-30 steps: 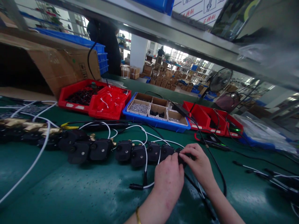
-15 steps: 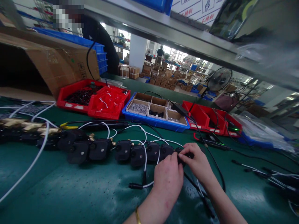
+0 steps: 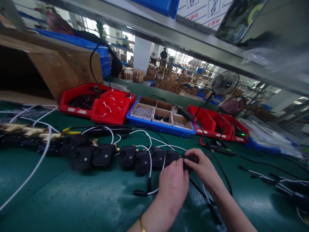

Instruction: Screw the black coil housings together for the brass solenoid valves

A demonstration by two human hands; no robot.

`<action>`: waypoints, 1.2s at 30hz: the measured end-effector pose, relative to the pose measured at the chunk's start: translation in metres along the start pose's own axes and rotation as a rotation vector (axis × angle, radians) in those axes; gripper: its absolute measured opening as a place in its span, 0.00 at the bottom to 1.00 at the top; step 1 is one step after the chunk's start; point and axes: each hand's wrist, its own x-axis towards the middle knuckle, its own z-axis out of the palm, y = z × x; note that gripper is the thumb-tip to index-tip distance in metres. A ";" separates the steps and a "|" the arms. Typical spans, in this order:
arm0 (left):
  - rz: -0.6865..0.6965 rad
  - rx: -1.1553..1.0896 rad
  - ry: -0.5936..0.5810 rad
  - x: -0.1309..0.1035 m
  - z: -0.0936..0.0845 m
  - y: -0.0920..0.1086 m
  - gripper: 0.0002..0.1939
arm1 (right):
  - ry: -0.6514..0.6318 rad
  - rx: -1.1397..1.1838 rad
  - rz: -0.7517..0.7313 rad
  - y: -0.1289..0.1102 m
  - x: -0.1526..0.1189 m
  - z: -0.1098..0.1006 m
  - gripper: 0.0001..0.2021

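Observation:
At the right end of a row of black housings (image 3: 142,161), both of my hands meet on one black housing (image 3: 187,166) that they mostly cover. My left hand (image 3: 173,185) is closed against its near left side, with a gold bangle on the wrist. From the right, my right hand (image 3: 199,164) bends over the same housing, thumb and fingers closed on its top; any small part between the fingertips is hidden. White cables with black connectors (image 3: 140,192) lie just left of my left hand, and more dark leads run out beneath my right forearm.
Behind the row stand red bins (image 3: 113,106), a blue tray (image 3: 159,124) of screws and small parts, and more red bins (image 3: 205,120). A cardboard box (image 3: 70,64) is at left. Cables (image 3: 277,180) lie at right. A metal shelf (image 3: 193,35) crosses overhead. Another person (image 3: 96,38) is beyond the bench.
My right fingers have shifted slightly left and curled differently over the housing. My left hand stays nearly in place. The person behind the bench has leaned lower.

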 end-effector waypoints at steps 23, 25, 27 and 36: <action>-0.233 -0.337 -0.126 -0.046 -0.025 -0.044 0.20 | -0.148 -0.256 0.024 0.000 -0.085 0.007 0.10; -0.239 -0.340 -0.125 -0.048 -0.025 -0.045 0.20 | -0.159 -0.268 0.013 -0.002 -0.091 0.021 0.07; -0.240 -0.339 -0.121 -0.049 -0.024 -0.046 0.20 | -0.156 -0.276 0.002 -0.004 -0.093 0.033 0.07; -0.208 -0.320 -0.117 -0.044 -0.022 -0.035 0.19 | -0.062 -0.348 0.028 0.009 -0.087 0.057 0.08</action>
